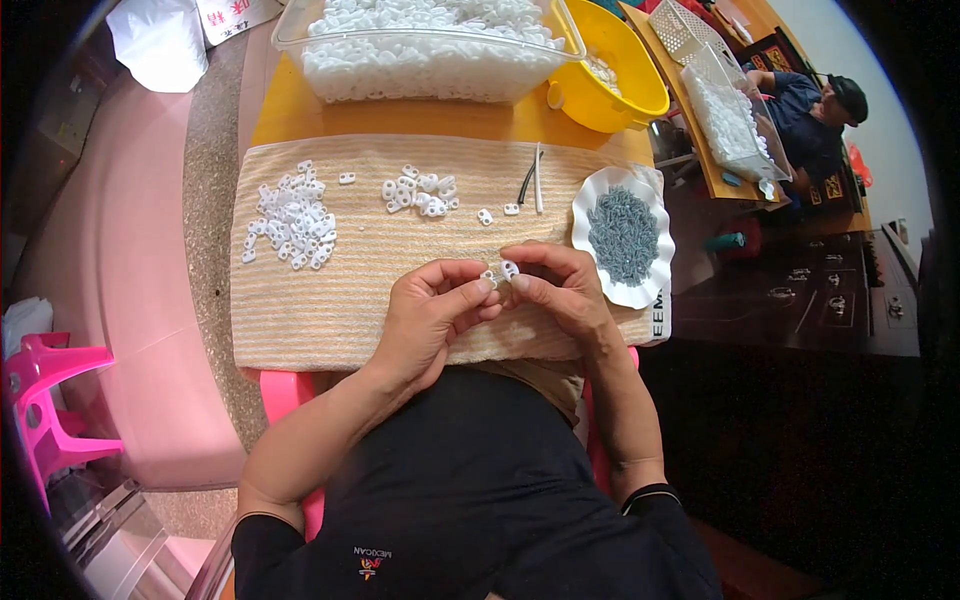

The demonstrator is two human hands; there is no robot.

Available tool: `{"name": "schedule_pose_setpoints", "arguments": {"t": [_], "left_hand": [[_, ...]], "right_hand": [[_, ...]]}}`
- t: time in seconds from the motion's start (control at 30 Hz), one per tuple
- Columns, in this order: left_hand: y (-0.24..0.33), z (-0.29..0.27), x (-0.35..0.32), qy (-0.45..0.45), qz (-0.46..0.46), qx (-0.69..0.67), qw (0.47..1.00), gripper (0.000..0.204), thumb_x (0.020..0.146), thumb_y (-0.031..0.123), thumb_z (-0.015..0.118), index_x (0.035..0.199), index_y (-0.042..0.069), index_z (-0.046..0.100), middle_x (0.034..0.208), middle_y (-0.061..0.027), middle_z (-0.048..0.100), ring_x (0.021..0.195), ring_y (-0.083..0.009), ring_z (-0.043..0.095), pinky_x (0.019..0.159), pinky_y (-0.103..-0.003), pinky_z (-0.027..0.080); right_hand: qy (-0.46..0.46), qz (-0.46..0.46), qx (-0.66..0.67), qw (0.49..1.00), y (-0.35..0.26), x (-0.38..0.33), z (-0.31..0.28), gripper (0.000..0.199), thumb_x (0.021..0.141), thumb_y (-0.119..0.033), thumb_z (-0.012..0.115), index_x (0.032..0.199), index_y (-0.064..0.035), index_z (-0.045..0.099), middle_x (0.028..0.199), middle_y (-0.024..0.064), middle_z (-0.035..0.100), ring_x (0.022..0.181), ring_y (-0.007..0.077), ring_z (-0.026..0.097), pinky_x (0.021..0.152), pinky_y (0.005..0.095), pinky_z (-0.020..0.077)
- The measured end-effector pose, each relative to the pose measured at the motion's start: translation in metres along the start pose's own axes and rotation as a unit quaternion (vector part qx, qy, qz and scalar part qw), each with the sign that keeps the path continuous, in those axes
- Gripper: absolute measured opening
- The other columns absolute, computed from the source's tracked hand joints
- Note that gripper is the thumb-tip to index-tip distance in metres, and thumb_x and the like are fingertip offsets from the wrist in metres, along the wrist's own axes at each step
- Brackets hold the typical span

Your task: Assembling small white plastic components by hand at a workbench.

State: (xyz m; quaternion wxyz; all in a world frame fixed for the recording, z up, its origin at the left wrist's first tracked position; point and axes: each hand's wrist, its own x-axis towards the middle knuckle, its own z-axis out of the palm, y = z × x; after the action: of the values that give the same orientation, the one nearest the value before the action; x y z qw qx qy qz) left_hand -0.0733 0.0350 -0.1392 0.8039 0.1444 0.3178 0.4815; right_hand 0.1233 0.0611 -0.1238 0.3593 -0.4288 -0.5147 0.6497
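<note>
Over the striped towel [330, 330], my two hands meet fingertip to fingertip. Between the thumb and fingers of my left hand [437, 308] a small pale plastic piece is pinched, mostly covered by the fingertips. My right hand [562, 290] grips a small white two-hole plastic piece [510, 270] close beside it. Whether the two pieces touch, I cannot tell. Beyond my hands lie a loose pile of white two-hole pieces [295, 222], a smaller group of white pieces [428, 193] and two single ones. To the right is a white scalloped plate [590, 185] of small grey parts [625, 235].
A clear bin [430, 45] full of white pieces stands at the back, with a yellow basin [640, 85] beside it. A black stick and a white stick [539, 180] lie on the towel. Pink stools [60, 400] stand left. Another person [810, 120] sits at a table far right.
</note>
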Motion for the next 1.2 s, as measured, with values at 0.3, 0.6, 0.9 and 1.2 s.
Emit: {"name": "schedule_pose_setpoints", "arguments": {"t": [0.3, 0.6, 0.9, 1.2], "left_hand": [[-0.0008, 0.0007, 0.0005, 0.007, 0.001, 0.004, 1.0, 0.016, 0.087, 0.003, 0.064, 0.103, -0.001, 0.061, 0.089, -0.0088, 0.065, 0.08, -0.016, 0.065, 0.075, -0.029, 0.057], [-0.0006, 0.0012, 0.0004, 0.006, 0.002, 0.003, 1.0, 0.016, 0.087, 0.003, 0.064, 0.102, -0.001, 0.06, 0.089, -0.0094, 0.065, 0.08, -0.0162, 0.065, 0.075, -0.029, 0.057], [-0.0016, 0.0, 0.0013, 0.005, -0.003, 0.014, 1.0, 0.017, 0.087, 0.004, 0.064, 0.103, -0.001, 0.06, 0.09, -0.0101, 0.065, 0.078, -0.0161, 0.065, 0.073, -0.027, 0.057], [-0.001, 0.0004, 0.0004, 0.003, -0.006, 0.02, 1.0, 0.018, 0.087, 0.004, 0.064, 0.103, -0.002, 0.061, 0.091, -0.01, 0.066, 0.078, -0.0154, 0.065, 0.073, -0.027, 0.056]], "right_hand": [[0.004, -0.005, 0.009, 1.0, 0.0027, 0.0005, -0.0003, 0.032, 0.086, -0.005, 0.067, 0.116, 0.0035, 0.06, 0.097, 0.0073, 0.065, 0.083, 0.0131, 0.063, 0.072, 0.026, 0.0539], [-0.007, 0.008, 0.007, 1.0, 0.0023, 0.0001, -0.0003, 0.032, 0.086, -0.005, 0.066, 0.117, 0.0035, 0.059, 0.099, 0.009, 0.066, 0.087, 0.0144, 0.065, 0.075, 0.027, 0.0543], [-0.021, 0.009, 0.023, 0.999, 0.0008, -0.0005, 0.0031, 0.031, 0.086, -0.002, 0.065, 0.116, 0.0037, 0.059, 0.101, 0.0085, 0.066, 0.091, 0.0146, 0.064, 0.079, 0.0268, 0.0536], [-0.021, 0.018, 0.021, 0.999, -0.0013, -0.0009, 0.0058, 0.031, 0.086, -0.004, 0.067, 0.116, 0.0034, 0.06, 0.102, 0.0074, 0.066, 0.094, 0.0126, 0.063, 0.084, 0.0258, 0.0502]]}}
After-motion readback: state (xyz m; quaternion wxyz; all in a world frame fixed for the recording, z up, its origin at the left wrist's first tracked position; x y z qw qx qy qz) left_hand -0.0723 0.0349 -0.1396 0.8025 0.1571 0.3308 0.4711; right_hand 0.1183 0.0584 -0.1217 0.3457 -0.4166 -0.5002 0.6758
